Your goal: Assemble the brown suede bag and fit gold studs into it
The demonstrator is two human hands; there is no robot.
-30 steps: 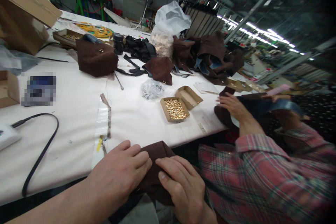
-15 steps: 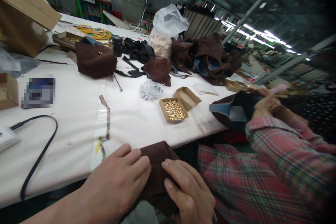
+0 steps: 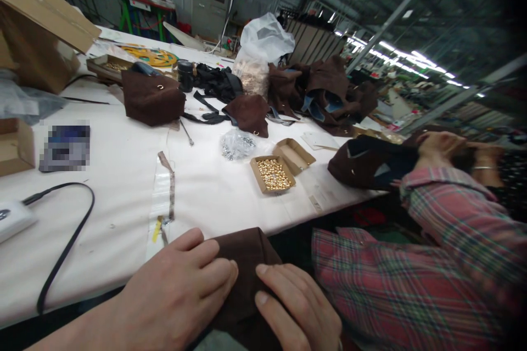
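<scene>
At the table's near edge, a dark brown fabric bag (image 3: pixel 247 252) lies under both of my hands. My left hand (image 3: pixel 185 279) has its fingers curled closed on the bag's left side. On its right side, my right hand (image 3: pixel 296 301) grips the cloth with bent fingers and the thumb close to the forefinger. Part of the bag is hidden below my hands. Beyond it stands an open cardboard box (image 3: pixel 272 174) of small gold metal pieces, its lid (image 3: pixel 294 154) beside it.
On the white table (image 3: pixel 119 219) lie a clear bag of silver pieces (image 3: pixel 237 145), more brown bags (image 3: pixel 153 98) and a black cable (image 3: pixel 68 247). A large carton (image 3: pixel 37 38) stands at left. At right, a co-worker in a plaid sleeve (image 3: pixel 457 208) handles another brown bag (image 3: pixel 354 162).
My hands stay on the bag, with only a slight shift. The co-worker's hands have moved right, and the bag they handle has turned to show more brown cloth.
</scene>
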